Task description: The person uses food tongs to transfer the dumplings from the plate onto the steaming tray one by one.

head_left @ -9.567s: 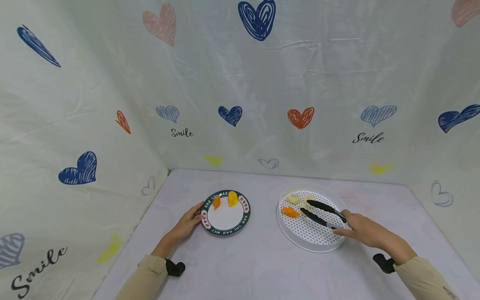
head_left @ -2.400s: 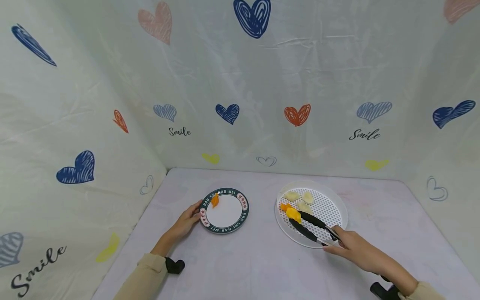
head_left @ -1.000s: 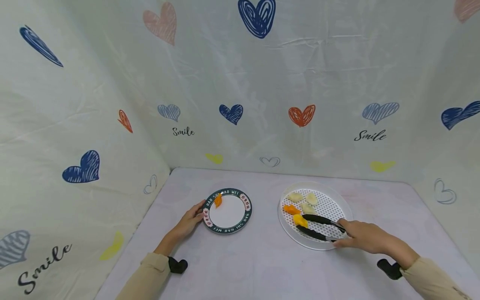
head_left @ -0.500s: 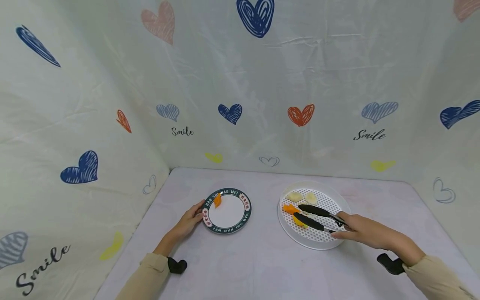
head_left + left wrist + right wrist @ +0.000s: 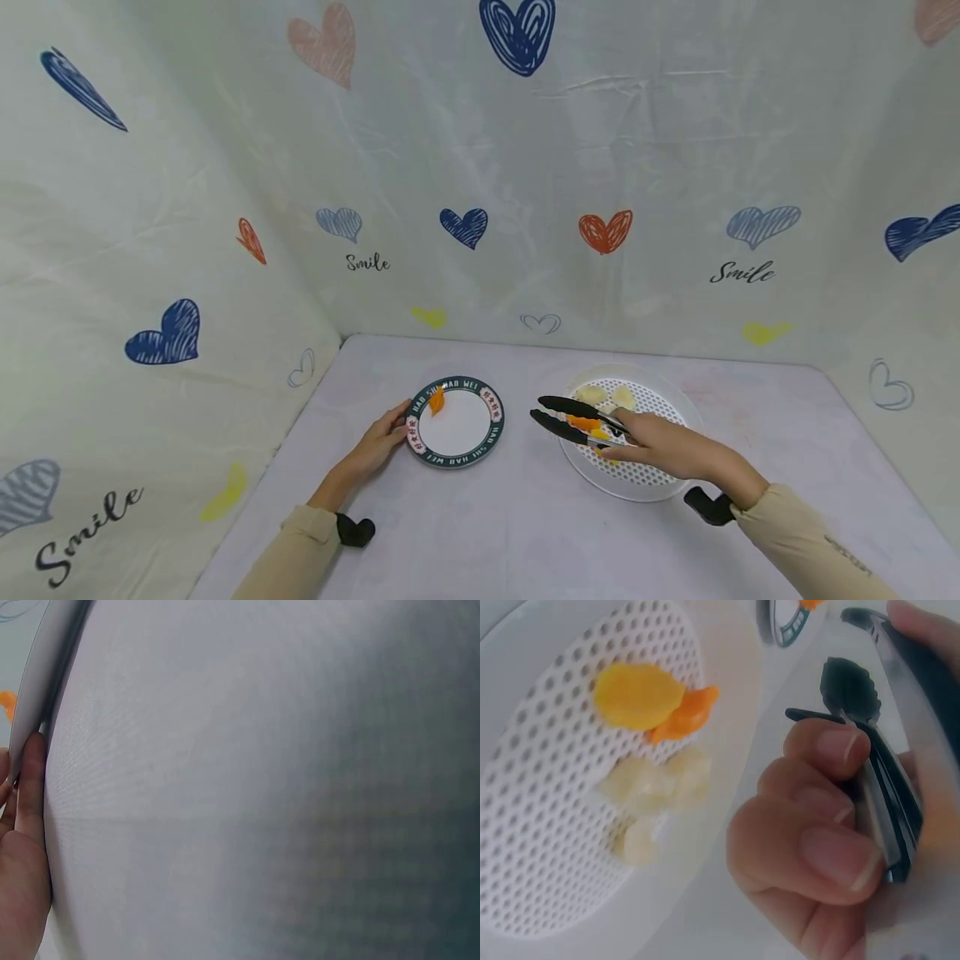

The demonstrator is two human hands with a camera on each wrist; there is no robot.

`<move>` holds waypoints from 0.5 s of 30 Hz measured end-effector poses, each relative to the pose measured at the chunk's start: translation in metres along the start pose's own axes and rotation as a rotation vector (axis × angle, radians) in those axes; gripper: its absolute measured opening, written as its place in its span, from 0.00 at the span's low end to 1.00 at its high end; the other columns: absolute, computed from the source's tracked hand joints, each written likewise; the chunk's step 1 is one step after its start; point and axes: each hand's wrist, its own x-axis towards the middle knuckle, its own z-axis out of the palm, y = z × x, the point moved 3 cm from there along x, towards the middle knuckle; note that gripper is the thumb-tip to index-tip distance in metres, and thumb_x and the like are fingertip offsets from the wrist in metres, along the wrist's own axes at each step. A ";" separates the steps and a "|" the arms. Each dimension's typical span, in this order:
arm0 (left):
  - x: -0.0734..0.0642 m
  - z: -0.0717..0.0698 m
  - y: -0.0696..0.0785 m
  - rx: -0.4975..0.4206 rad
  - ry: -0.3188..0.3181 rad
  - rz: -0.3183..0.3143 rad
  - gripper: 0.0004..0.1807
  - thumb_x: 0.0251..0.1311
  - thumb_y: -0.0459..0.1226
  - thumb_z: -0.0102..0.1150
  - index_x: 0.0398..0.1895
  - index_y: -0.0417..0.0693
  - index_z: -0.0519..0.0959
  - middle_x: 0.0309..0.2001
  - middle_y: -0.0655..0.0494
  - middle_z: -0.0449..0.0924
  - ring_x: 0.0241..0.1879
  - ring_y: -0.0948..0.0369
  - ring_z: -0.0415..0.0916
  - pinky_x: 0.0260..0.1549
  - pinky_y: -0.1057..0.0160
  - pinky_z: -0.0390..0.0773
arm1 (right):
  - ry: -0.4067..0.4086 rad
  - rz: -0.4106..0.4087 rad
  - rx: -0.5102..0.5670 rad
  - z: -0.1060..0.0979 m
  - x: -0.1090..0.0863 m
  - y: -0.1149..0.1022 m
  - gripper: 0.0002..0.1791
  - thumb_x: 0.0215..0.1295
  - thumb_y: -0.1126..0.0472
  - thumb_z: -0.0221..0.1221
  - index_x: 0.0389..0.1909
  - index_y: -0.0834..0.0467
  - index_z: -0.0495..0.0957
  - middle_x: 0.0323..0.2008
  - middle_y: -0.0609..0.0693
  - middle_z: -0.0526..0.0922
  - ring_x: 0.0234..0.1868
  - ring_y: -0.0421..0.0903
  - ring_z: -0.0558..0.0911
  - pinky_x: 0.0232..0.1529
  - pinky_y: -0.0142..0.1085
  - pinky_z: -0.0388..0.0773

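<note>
My left hand (image 5: pixel 375 442) pinches the left rim of a round white plate (image 5: pixel 453 427) with a dark green lettered border. One orange dumpling-shaped piece (image 5: pixel 437 403) lies on that plate, near its upper left. In my right hand (image 5: pixel 663 443) is a pair of black-tipped metal tongs (image 5: pixel 557 425), arms spread, nothing gripped. The tongs' tips reach past the left edge of a white perforated round tray (image 5: pixel 630 489). On the tray, in the right wrist view, a yellow piece (image 5: pixel 634 696) touches an orange piece (image 5: pixel 688 716), with several pale dumpling-like pieces (image 5: pixel 637 784) beside them.
Both dishes stand on a table with a pale cloth (image 5: pixel 480 533), the plate left and the tray right, with a gap between. A white curtain (image 5: pixel 525 150) printed with hearts rises behind the table and along its left side.
The yellow piece went by tongs from the plate to the tray and was let go there. Since then the tongs have moved left, past the tray's edge. My left hand stays at the plate.
</note>
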 end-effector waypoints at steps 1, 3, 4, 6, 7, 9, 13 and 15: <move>0.000 0.000 0.000 0.002 -0.002 0.005 0.30 0.75 0.31 0.46 0.77 0.37 0.53 0.76 0.36 0.52 0.73 0.41 0.52 0.71 0.44 0.55 | 0.004 0.003 -0.009 0.002 0.004 -0.003 0.38 0.70 0.41 0.57 0.61 0.72 0.66 0.27 0.47 0.74 0.30 0.41 0.73 0.31 0.37 0.73; -0.001 -0.001 0.001 -0.010 0.000 0.005 0.30 0.75 0.31 0.46 0.77 0.37 0.54 0.75 0.35 0.53 0.72 0.42 0.55 0.71 0.43 0.55 | 0.022 0.004 -0.027 0.007 0.012 -0.008 0.40 0.70 0.40 0.57 0.64 0.73 0.65 0.34 0.50 0.79 0.36 0.44 0.77 0.38 0.42 0.78; -0.001 -0.001 0.001 -0.013 0.003 0.004 0.30 0.74 0.30 0.46 0.77 0.36 0.54 0.75 0.35 0.54 0.71 0.42 0.56 0.70 0.43 0.56 | 0.035 0.007 -0.035 0.009 0.015 -0.011 0.41 0.70 0.40 0.56 0.64 0.73 0.64 0.37 0.51 0.79 0.39 0.46 0.78 0.41 0.44 0.78; -0.001 -0.001 0.002 -0.011 0.003 0.008 0.30 0.74 0.31 0.47 0.77 0.36 0.54 0.74 0.34 0.54 0.71 0.42 0.56 0.70 0.43 0.56 | 0.062 0.008 -0.030 0.016 0.023 -0.016 0.42 0.71 0.40 0.56 0.65 0.75 0.63 0.40 0.52 0.79 0.43 0.48 0.78 0.45 0.47 0.78; -0.002 -0.001 0.003 -0.009 0.003 0.009 0.30 0.74 0.31 0.47 0.77 0.36 0.55 0.75 0.34 0.54 0.71 0.42 0.56 0.70 0.43 0.56 | 0.075 0.008 -0.025 0.019 0.027 -0.019 0.42 0.71 0.40 0.56 0.64 0.75 0.63 0.38 0.52 0.79 0.43 0.49 0.78 0.45 0.47 0.78; -0.002 -0.002 0.004 -0.009 0.000 0.005 0.30 0.74 0.30 0.47 0.77 0.36 0.54 0.75 0.35 0.53 0.72 0.42 0.55 0.71 0.43 0.54 | 0.102 0.010 -0.011 0.026 0.035 -0.024 0.42 0.71 0.41 0.56 0.64 0.76 0.62 0.41 0.57 0.80 0.45 0.51 0.80 0.46 0.48 0.79; -0.001 -0.002 0.002 -0.011 -0.005 -0.004 0.31 0.74 0.30 0.46 0.77 0.37 0.54 0.76 0.37 0.51 0.73 0.42 0.52 0.71 0.44 0.53 | 0.153 0.035 0.009 0.040 0.049 -0.034 0.43 0.72 0.43 0.57 0.66 0.78 0.61 0.59 0.70 0.75 0.59 0.60 0.77 0.57 0.54 0.76; -0.001 -0.001 0.002 -0.011 -0.003 -0.002 0.31 0.74 0.30 0.46 0.77 0.37 0.53 0.76 0.36 0.51 0.73 0.42 0.52 0.71 0.44 0.53 | 0.172 0.053 0.014 0.046 0.056 -0.037 0.41 0.71 0.44 0.58 0.64 0.76 0.63 0.56 0.70 0.76 0.55 0.60 0.79 0.53 0.53 0.78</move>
